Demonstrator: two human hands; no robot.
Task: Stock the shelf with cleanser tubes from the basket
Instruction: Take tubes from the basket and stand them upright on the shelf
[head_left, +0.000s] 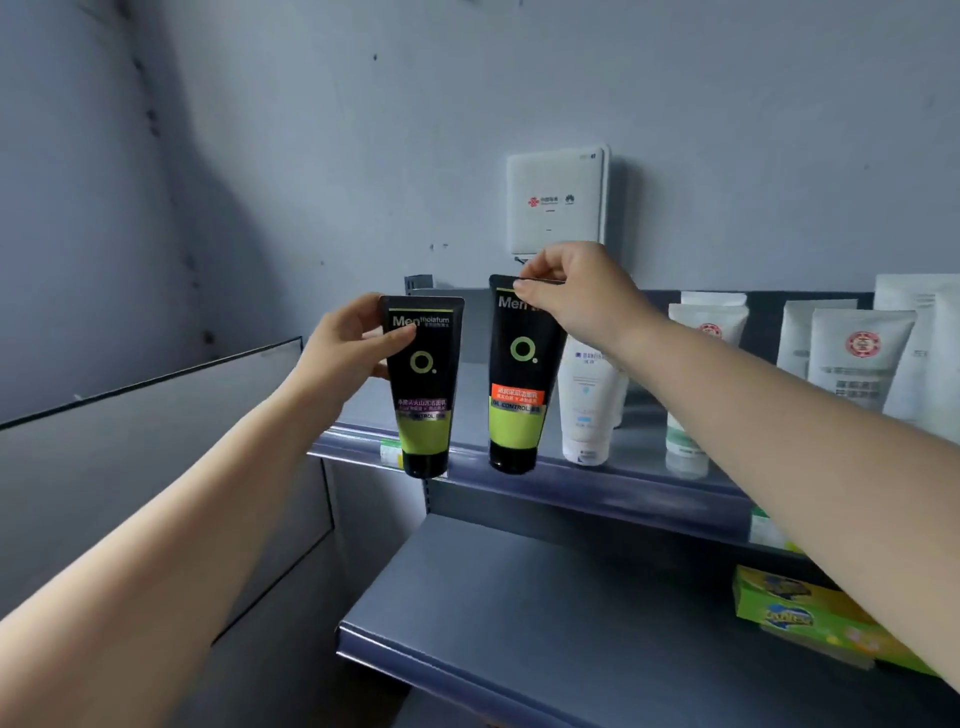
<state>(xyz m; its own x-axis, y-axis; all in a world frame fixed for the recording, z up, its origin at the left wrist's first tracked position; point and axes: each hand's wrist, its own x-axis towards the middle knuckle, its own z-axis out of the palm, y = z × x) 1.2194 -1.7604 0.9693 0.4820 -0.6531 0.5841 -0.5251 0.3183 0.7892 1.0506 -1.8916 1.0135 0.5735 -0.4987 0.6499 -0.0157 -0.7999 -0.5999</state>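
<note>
Wall: grey, scuffed; a white, rounded wall box hangs above the shelf.
Upper shelf: grey metal, carrying white tubes at the right.
Lower shelf: grey, a green-yellow box at its right end.
Right tube: black and lime, cap down at the upper shelf edge, just beside the white tubes; right hand pinches its top seam.
Left tube: same kind, in front of the shelf lip; left hand grips its upper part.
</note>
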